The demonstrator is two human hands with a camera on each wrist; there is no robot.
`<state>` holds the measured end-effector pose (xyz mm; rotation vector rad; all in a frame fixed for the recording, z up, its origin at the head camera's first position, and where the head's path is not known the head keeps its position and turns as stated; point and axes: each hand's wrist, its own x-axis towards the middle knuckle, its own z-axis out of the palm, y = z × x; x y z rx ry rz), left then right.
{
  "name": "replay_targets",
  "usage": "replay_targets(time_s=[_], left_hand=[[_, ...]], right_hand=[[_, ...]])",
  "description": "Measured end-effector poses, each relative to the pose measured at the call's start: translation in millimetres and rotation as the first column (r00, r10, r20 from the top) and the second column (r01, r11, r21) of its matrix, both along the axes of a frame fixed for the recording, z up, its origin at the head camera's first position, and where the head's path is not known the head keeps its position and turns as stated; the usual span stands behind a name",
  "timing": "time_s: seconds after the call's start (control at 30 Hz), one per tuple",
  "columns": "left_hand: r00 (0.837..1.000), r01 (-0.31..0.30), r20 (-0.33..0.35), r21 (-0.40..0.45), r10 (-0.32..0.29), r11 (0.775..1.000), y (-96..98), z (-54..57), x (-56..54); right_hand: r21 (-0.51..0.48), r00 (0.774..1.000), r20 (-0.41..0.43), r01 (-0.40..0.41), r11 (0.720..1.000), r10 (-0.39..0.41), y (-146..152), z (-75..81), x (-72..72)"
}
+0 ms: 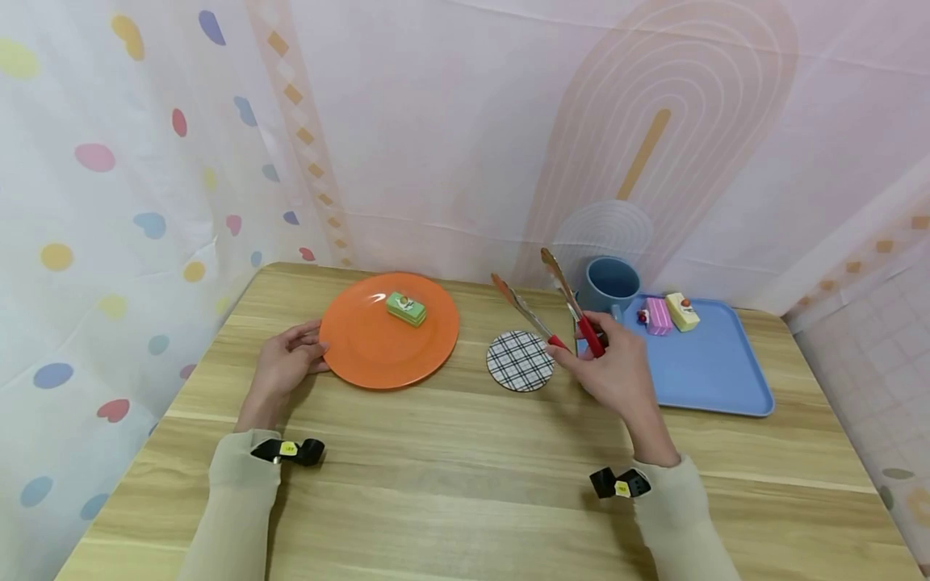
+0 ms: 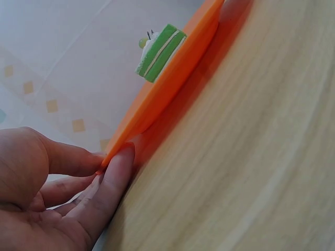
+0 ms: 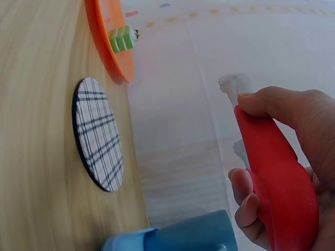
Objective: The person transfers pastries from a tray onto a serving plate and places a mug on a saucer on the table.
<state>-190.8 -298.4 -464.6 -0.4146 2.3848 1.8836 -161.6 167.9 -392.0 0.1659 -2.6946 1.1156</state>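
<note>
My left hand (image 1: 286, 363) pinches the left rim of an orange plate (image 1: 363, 343), thumb at the edge and fingers underneath in the left wrist view. On the plate lies a small green toy cake slice (image 1: 406, 309) with white layers. My right hand (image 1: 613, 363) grips metal tongs (image 1: 530, 315) by their red handles (image 3: 277, 183). The two tong arms are spread apart, pointing up and away toward the curtain, with nothing between their tips. Below and left of that hand, a round checked coaster (image 1: 517, 363) lies on the table.
A blue tray (image 1: 712, 367) sits on the right, bearing a pink cake slice (image 1: 659, 316) and a yellow one (image 1: 682, 311) near its back edge. Behind my right hand stands a blue mug (image 1: 612, 282). A patterned curtain (image 1: 436, 145) hangs along the back of the wooden table (image 1: 450, 484).
</note>
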Motion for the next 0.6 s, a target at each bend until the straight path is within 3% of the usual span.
replay_targets(time_s=[0.6], left_hand=[[1.0,0.024,-0.001,-0.013,-0.024,1.0,2.3,3.1,3.4]], right_hand=[[-0.022,0.996,0.004,0.088,0.996,-0.088,32.5,2.2,-3.5]])
